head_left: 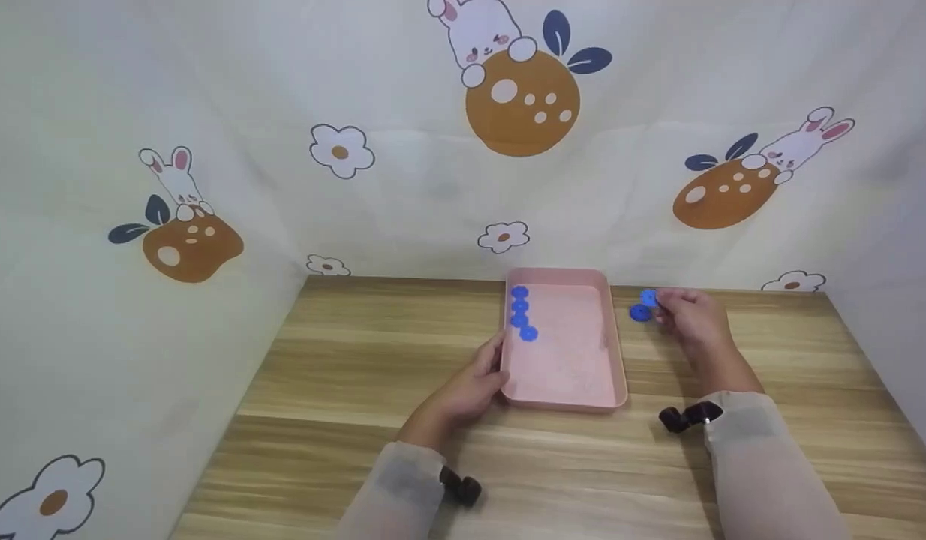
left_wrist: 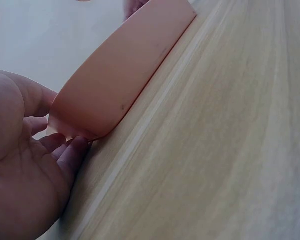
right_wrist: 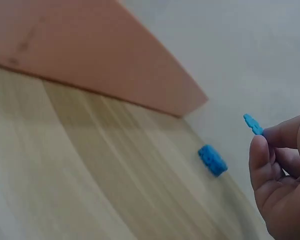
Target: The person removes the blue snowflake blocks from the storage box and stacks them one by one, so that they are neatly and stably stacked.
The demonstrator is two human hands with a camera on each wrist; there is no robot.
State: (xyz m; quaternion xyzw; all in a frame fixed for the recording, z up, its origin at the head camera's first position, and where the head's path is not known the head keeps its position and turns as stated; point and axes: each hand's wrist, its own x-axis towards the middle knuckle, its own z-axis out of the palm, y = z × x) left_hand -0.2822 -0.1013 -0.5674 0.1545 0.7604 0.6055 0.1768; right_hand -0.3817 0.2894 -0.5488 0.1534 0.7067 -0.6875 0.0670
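A pink rectangular tray (head_left: pixel 564 406) rests on the table with several blue flower-shaped discs (head_left: pixel 519 306) lined up along its left inner side. My left hand (head_left: pixel 469 386) holds the tray by its left wall; in the left wrist view, the curled fingers of that hand (left_wrist: pixel 27 160) touch the wall and its lower corner. To the right of the tray, my right hand (head_left: pixel 696 322) pinches one blue flower-shaped disc (right_wrist: pixel 252 124) between thumb and finger, above the table. Just below that disc stands a small stack of blue discs (right_wrist: pixel 213 160).
The wood-grain table (head_left: pixel 343 390) meets a pale cloth backdrop (head_left: pixel 403 202) printed with rabbits and flowers right behind the tray. Cloth also closes off the left and right sides. A dark wrist camera sits on each sleeve.
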